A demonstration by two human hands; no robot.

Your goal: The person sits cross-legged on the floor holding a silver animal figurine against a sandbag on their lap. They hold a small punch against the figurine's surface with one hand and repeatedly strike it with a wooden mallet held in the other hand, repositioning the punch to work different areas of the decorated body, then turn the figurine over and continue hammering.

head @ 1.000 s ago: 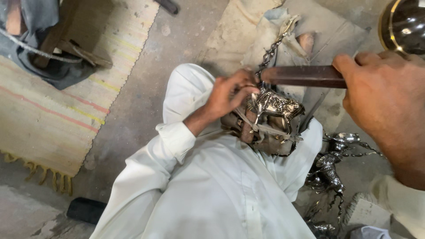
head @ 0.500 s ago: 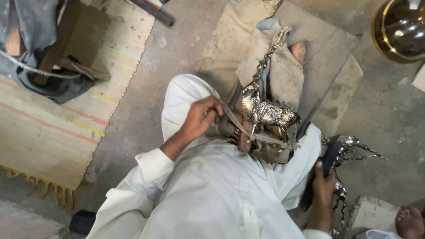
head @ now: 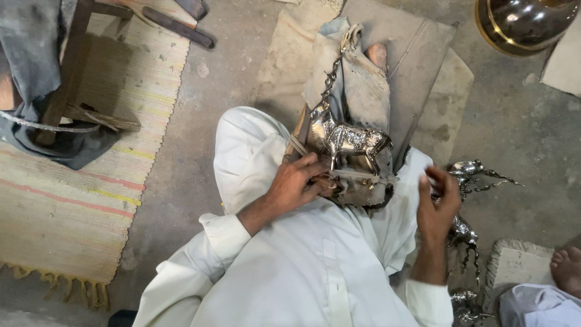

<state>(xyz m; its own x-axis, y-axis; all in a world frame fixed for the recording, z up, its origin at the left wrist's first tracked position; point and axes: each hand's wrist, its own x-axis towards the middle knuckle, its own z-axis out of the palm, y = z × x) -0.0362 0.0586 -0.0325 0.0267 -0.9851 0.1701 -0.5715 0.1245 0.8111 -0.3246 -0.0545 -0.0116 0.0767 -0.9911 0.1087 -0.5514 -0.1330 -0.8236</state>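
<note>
A silver animal figurine (head: 348, 138) lies on a cloth-wrapped block (head: 363, 91) between my knees, with a chain (head: 330, 79) running from its head up the block. A strap (head: 363, 176) crosses under its legs. My left hand (head: 296, 184) is closed around the figurine's front legs and the strap end. My right hand (head: 437, 206) hovers to the right of the figurine, fingers apart and holding nothing. My white garment (head: 315, 266) fills the lower middle of the view.
More silver figurines (head: 475, 172) lie on the concrete floor at the right. A shiny brass vessel (head: 520, 24) stands at top right, and a wooden stool (head: 72, 79) stands on a striped rug (head: 66, 206) at left. Another person's foot (head: 566, 266) shows at bottom right.
My right hand held a dark tool over the figurine, lowered it to the floor at the right, and has now come back up empty. My left hand stayed on the figurine.
</note>
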